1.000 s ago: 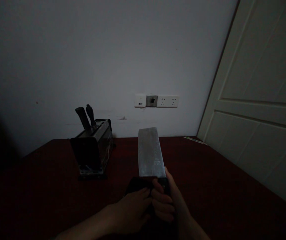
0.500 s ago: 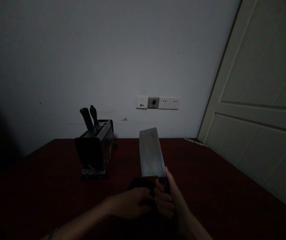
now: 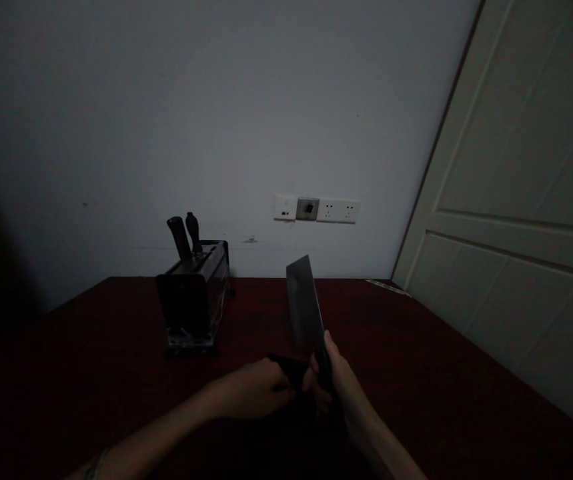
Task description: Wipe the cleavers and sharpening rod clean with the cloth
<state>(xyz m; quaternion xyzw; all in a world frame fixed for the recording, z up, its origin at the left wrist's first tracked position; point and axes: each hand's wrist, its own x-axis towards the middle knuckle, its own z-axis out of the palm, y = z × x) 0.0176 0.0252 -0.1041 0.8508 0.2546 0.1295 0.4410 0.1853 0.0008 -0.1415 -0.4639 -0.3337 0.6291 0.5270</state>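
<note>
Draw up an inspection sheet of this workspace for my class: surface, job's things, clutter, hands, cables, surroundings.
Surface: dark red table, dimly lit.
Job's things: cleaver, blade pointing away from the person; dark item, probably cloth; knife holder to the left, two black handles sticking up.
Clutter: thin strip near the far right edge.
Hands: right hand grips the cleaver's handle; left hand at the dark item, grip unclear.
Cables: nothing seen.
Surroundings: scuffed wall, sockets, pale panelled door.
</note>
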